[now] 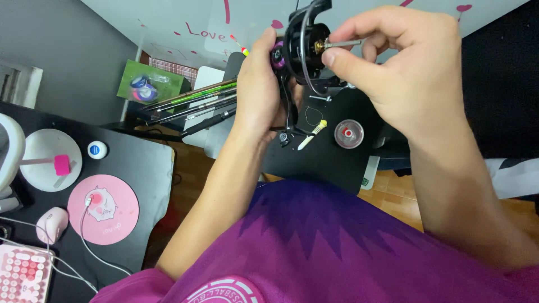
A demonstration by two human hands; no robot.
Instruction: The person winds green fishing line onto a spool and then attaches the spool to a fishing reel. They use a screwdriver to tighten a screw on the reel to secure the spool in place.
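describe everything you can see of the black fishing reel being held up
The fishing reel is black with a purple part on its left side, a thin wire bail arching across its front and a brass-coloured hub. It is held up above a small black table. The left hand grips its body and stem from the left; the right hand pinches a slim metal rod at the hub with its fingers.

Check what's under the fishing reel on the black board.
Below the fishing reel, the black board holds a small round spool, a yellow-tipped float and a thin line loop. The left hand covers the reel's lower body.
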